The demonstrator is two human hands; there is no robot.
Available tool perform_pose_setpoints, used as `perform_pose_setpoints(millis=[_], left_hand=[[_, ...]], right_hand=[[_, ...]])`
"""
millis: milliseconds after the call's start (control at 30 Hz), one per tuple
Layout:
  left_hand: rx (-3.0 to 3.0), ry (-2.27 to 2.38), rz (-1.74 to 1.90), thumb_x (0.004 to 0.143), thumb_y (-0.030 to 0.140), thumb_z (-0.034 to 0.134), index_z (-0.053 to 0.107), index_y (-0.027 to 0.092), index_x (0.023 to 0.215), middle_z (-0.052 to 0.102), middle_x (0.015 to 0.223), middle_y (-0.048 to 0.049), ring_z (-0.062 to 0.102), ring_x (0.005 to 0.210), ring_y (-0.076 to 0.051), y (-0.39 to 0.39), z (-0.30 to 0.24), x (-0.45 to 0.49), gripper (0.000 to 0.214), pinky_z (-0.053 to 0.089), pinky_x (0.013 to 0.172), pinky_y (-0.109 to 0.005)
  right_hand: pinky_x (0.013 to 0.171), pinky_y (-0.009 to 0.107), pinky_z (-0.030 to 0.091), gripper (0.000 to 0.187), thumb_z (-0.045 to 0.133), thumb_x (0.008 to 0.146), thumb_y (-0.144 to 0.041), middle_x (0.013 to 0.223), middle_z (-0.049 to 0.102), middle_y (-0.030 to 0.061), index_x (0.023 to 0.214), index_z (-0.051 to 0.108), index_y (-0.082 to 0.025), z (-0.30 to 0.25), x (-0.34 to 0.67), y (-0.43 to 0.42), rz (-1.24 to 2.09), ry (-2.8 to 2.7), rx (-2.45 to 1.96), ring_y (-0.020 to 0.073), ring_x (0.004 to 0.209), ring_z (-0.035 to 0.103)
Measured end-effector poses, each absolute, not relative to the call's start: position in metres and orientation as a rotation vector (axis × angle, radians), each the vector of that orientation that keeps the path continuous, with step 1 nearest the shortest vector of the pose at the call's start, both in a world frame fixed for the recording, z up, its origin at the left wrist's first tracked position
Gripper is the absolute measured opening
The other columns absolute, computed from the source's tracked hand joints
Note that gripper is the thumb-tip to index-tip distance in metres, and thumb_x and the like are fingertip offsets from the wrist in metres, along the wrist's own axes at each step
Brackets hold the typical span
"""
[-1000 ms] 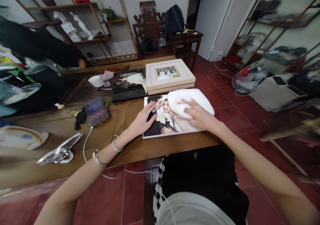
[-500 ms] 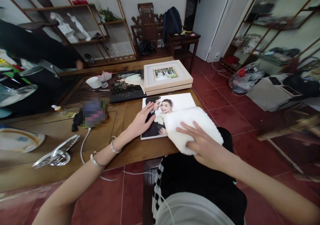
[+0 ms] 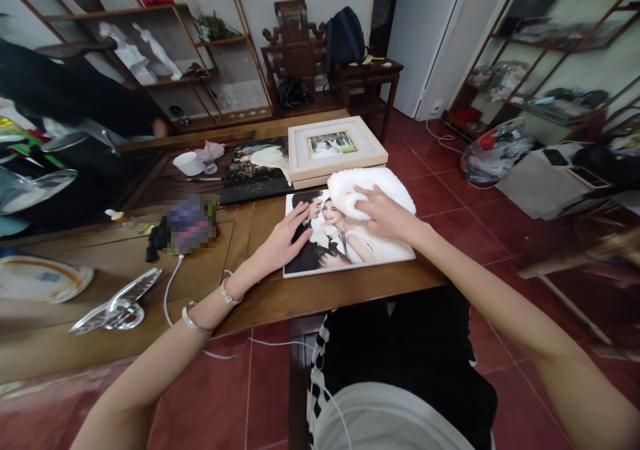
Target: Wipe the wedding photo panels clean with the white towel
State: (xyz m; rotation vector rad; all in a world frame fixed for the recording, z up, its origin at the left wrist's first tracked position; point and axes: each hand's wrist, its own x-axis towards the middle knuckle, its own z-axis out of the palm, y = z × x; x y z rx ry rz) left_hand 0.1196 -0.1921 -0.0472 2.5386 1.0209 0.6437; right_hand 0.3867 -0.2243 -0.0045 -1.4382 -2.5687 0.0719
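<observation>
The white cloth [image 3: 395, 187], held by the right hand [image 3: 387, 213], has shifted to the far right of the photo panel [image 3: 345, 247] near the worktop [image 3: 320, 297] front right corner, while the left hand [image 3: 285, 240], fingers parted, lies flat on the panel's left side.

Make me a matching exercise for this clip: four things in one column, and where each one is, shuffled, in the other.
1. left hand
2. white cloth
3. pale frame
4. white cup

A. beside a pink item
B. on the portrait's left part
C. on the portrait's far side, around a small photo
D. held under the right hand

Pairs: 1-B, 2-D, 3-C, 4-A
</observation>
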Motion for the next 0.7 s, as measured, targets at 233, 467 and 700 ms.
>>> perform_pose_setpoints(millis=[233,467,700], left_hand=[[2.528,1.027,0.634,0.097,0.046,0.036,0.041,0.01,0.141,0.038,0.15,-0.0177,0.03,0.142,-0.026,-0.193,-0.049,0.12,0.057,0.025,0.117,-0.044],[2.543,1.029,0.63,0.097,0.046,0.036,0.043,0.011,0.14,0.039,0.15,-0.0166,0.031,0.142,-0.026,-0.192,-0.049,0.121,0.056,0.026,0.117,-0.044],[2.573,1.007,0.622,0.097,0.043,0.037,0.042,0.007,0.14,0.038,0.15,-0.0187,0.031,0.142,-0.026,-0.192,-0.049,0.12,0.057,0.026,0.117,-0.043]], right_hand=[[0.11,0.066,0.023,0.042,0.048,0.063,0.007,0.146,0.043,0.0194,0.094,0.066,-0.014,0.003,0.37,-0.318,0.173,-2.746,-1.312,0.0358,0.143,0.022],[0.109,0.069,0.022,0.032,0.053,0.067,0.003,0.148,0.04,0.019,0.087,0.069,-0.016,0.003,0.364,-0.365,0.233,-2.801,-1.247,0.0411,0.141,0.023],[0.109,0.063,0.026,0.037,0.053,0.07,0.002,0.146,0.043,0.0178,0.1,0.067,-0.015,-0.001,0.375,-0.296,0.101,-2.778,-1.282,0.0343,0.142,0.026]])
